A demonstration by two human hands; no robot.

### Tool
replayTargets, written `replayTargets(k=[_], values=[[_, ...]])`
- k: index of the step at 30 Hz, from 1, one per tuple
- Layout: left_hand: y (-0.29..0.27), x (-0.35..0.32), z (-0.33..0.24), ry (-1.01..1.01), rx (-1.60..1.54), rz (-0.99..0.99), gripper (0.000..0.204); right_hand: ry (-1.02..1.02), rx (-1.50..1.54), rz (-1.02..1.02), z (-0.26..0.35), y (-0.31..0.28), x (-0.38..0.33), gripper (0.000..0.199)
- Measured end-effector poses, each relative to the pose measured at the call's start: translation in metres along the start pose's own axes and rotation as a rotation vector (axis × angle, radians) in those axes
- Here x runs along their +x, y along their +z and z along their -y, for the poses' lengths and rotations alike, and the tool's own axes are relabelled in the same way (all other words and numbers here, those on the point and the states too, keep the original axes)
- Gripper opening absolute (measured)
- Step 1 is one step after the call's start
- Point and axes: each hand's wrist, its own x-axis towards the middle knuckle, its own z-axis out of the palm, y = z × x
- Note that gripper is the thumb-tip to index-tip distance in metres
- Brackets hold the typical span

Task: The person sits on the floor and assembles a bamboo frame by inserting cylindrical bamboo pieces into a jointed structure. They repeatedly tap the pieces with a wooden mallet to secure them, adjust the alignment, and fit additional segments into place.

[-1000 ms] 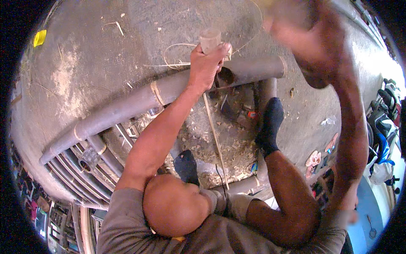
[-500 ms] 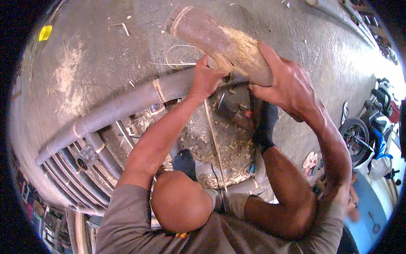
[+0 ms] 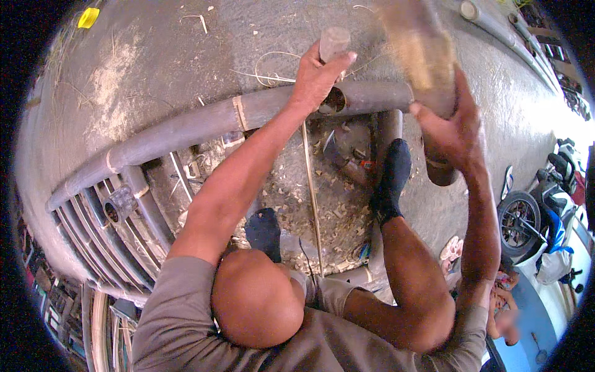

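My left hand [image 3: 318, 73] is closed round a short grey-brown peg-like block [image 3: 335, 41], whose top stands out above the fingers. Just below that hand, a round dark hole [image 3: 331, 100] shows in a thick bamboo rail [image 3: 186, 129]. Raised at the upper right, a thick length of bamboo [image 3: 424, 59] with a frayed, straw-coloured side is blurred by motion. My right hand [image 3: 451, 130] grips its lower part. A dark rounded bamboo end [image 3: 441, 172] shows beneath this hand; whether it belongs to the same piece, I cannot tell.
Bamboo slats [image 3: 105, 239] form a frame at the left. Inside it, wood chips [image 3: 338, 220] and a blade-like tool [image 3: 331, 146] lie near my socked foot [image 3: 396, 170]. A yellow ring [image 3: 88, 18] lies far left. A motorbike [image 3: 527, 217] and another person [image 3: 505, 310] are at the right.
My right hand has swung the thick bamboo up and right, away from my left hand. My left hand has risen slightly, and the block in it now shows. The view has shifted a little.
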Motion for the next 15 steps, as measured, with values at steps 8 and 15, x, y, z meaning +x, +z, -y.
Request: replayTargets(k=[8,15], values=[[0.028,0.006,0.010,0.157,-0.174,0.036,0.037,0.046,-0.089,0.011,-0.031,-0.036,0.015,0.090],[0.024,0.008,0.018,-0.019,-0.166,0.032,0.038,-0.002,-0.112,-0.004,-0.044,-0.042,0.022,0.086]])
